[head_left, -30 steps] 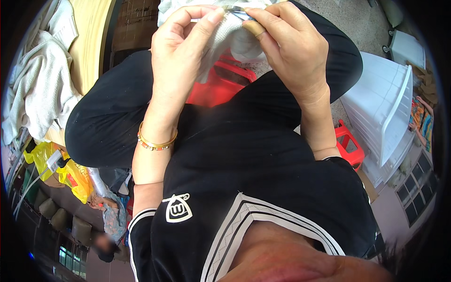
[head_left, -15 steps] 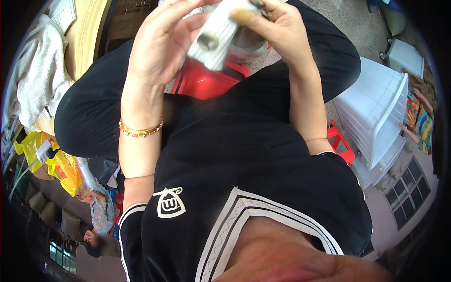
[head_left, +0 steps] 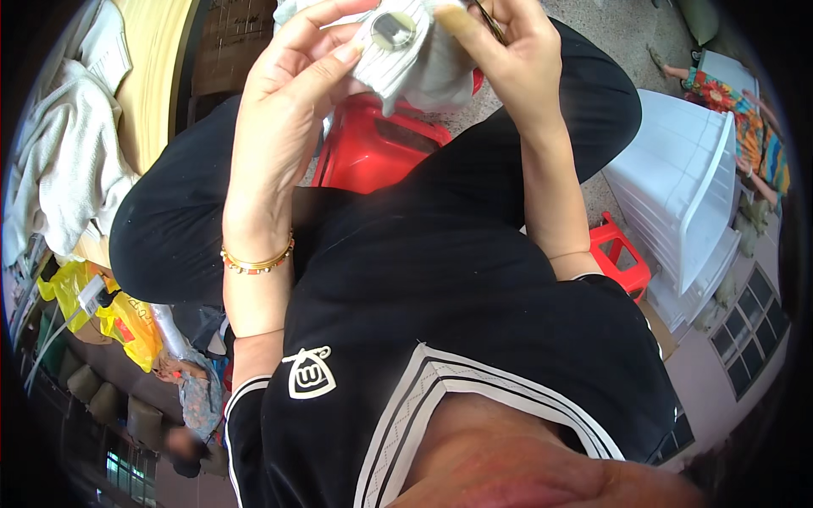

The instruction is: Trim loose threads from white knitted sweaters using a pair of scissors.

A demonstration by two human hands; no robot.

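Note:
At the top of the head view, a white ribbed knit garment hangs between my hands. A large round grey button shows on its ribbing. My left hand pinches the knit, its thumb lying beside the button. My right hand is closed at the knit's right side, with a yellowish covering or stain on the thumb tip. A slim dark tool pokes out of that hand; its kind is hard to make out. The upper part of both hands is cut off by the frame's edge.
Below the knit stands a red plastic stool, with another red stool at my right. White plastic bins stand beyond it. A pale knit lies on the wooden table at left. Other people are at both sides.
The knit has turned, so the button now faces up more plainly. My left thumb has come down onto the fabric beside it. The person at right shows more fully.

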